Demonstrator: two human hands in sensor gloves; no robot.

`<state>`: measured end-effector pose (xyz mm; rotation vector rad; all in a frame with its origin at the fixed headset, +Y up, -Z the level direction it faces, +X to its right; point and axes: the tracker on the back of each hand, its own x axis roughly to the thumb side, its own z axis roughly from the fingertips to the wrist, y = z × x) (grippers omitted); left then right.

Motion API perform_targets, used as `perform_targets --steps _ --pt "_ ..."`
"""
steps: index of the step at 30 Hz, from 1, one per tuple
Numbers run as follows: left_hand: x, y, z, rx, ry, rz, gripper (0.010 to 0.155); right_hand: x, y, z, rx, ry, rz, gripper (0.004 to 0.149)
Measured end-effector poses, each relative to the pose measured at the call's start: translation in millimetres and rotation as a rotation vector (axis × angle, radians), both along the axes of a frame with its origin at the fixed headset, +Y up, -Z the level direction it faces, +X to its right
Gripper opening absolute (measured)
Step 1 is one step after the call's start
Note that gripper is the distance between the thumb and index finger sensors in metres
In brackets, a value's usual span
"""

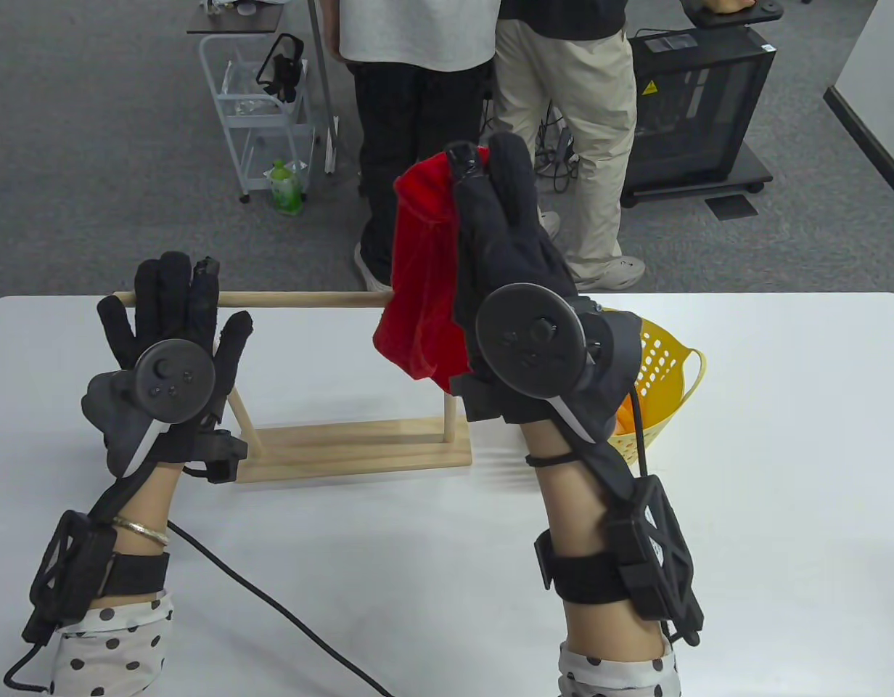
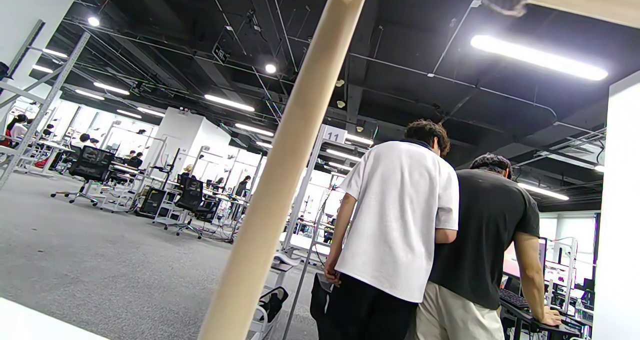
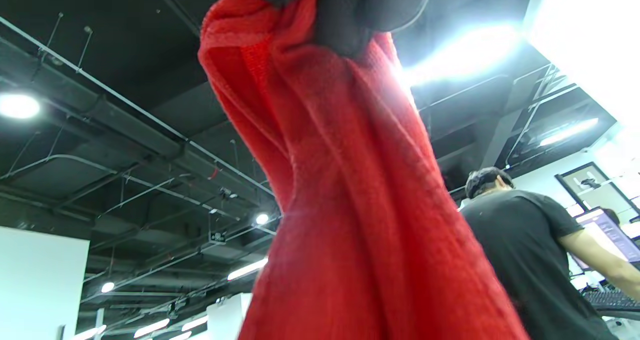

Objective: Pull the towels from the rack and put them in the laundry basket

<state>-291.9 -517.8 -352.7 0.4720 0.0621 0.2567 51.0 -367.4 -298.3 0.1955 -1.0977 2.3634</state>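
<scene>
Between the fingers [image 1: 509,170] of the right hand [image 1: 516,290], raised above the desk [image 1: 781,508], a red towel [image 1: 425,283] is pinched at its top edge and hangs down to the left of the palm, its lower part in front of the rack's rail [image 1: 302,298]. Just right of that wrist sits the yellow basket [image 1: 668,363], orange cloth inside. On the far left, the left hand [image 1: 167,348] has its fingers spread straight against the rail, gripping nothing.

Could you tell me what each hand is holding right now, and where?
Right hand pinches the red towel at its top edge; left hand holds nothing.
</scene>
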Motion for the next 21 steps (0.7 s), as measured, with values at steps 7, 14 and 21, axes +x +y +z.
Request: perform_targets --steps 7,14,21 --pt "0 0 0 -0.001 0.003 -0.001 0.069 32 15 11 0.056 -0.133 0.026 0.055" --pt "1 -1 0 0.001 0.005 -0.003 0.069 55 19 15 0.052 -0.237 0.059 0.055" --pt "1 -1 -1 0.003 0.005 -0.004 0.069 68 15 13 0.033 -0.282 0.075 0.054"
